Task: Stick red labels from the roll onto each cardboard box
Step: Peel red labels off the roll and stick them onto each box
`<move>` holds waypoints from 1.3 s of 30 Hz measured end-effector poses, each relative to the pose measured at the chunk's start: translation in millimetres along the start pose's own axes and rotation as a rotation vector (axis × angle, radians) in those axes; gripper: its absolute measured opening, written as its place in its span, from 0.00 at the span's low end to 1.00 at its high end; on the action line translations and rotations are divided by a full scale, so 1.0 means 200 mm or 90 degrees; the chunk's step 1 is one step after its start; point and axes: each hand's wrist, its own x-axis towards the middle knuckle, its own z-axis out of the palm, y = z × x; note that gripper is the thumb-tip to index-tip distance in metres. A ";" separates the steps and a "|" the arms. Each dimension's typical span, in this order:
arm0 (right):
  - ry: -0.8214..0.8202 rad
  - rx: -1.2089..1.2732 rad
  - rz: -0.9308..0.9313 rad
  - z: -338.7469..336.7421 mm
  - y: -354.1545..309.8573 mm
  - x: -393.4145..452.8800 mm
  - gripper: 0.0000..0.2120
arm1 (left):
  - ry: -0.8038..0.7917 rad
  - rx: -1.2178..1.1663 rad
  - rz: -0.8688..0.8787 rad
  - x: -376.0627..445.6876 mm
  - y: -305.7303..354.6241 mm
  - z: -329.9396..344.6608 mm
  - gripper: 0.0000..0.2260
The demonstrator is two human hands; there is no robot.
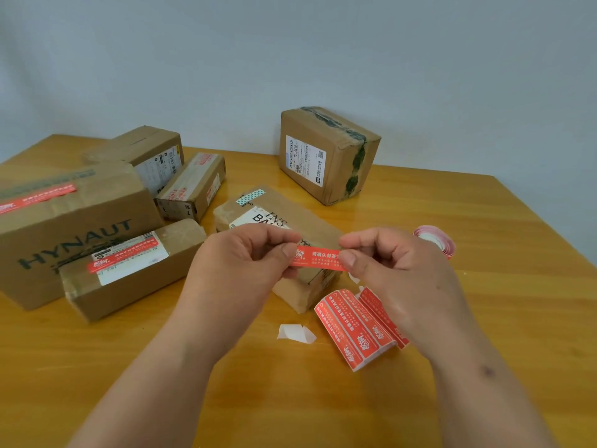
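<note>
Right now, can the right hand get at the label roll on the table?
Probably not at once: the right hand and left hand both pinch a peeled red label. The roll lies just beyond it on open table; path clear.

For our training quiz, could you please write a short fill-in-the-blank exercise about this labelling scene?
1. Both hands, left hand and right hand, pinch one ____ label.
2. The big box is printed with the word ____.
3. The box with green tape stands on the wooden ____.

Missing words: red; HYNAUT; table
</note>
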 end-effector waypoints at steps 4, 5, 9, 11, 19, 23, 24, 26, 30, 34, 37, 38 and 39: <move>-0.068 -0.127 0.029 0.02 -0.01 0.01 0.05 | 0.020 0.187 0.016 0.01 0.00 -0.03 0.05; -0.075 -0.153 0.031 0.03 -0.01 0.01 0.06 | 0.024 0.228 0.021 0.01 0.00 -0.03 0.04; -0.069 -0.195 0.013 0.09 -0.03 0.02 0.13 | 0.026 0.309 0.010 0.03 -0.01 -0.05 0.06; -0.074 -0.204 0.001 0.12 -0.03 0.03 0.12 | 0.024 0.324 0.006 0.05 0.00 -0.08 0.07; -0.089 -0.142 -0.016 0.18 -0.08 0.11 0.06 | -0.024 0.366 0.020 0.22 0.07 -0.18 0.06; -0.068 -0.127 -0.009 0.21 -0.10 0.22 0.05 | -0.078 0.464 0.033 0.37 0.12 -0.20 0.05; -0.064 -0.141 -0.004 0.22 -0.10 0.24 0.05 | -0.089 0.497 0.039 0.40 0.13 -0.20 0.05; -0.060 -0.163 0.008 0.25 -0.10 0.29 0.04 | -0.107 0.570 0.050 0.47 0.13 -0.18 0.07; -0.040 -0.159 0.023 0.30 -0.07 0.34 0.02 | -0.143 0.614 0.037 0.56 0.11 -0.17 0.10; 0.001 -0.150 0.036 0.34 -0.07 0.32 0.03 | -0.138 0.540 0.029 0.59 0.05 -0.18 0.04; 0.023 -0.137 0.039 0.39 -0.06 0.29 0.06 | -0.143 0.475 -0.009 0.57 0.01 -0.18 0.04; 0.031 -0.134 0.042 0.41 -0.05 0.28 0.08 | -0.141 0.464 -0.013 0.57 0.00 -0.18 0.04; 0.037 -0.127 0.047 0.42 -0.04 0.29 0.09 | -0.135 0.460 -0.014 0.56 0.00 -0.18 0.04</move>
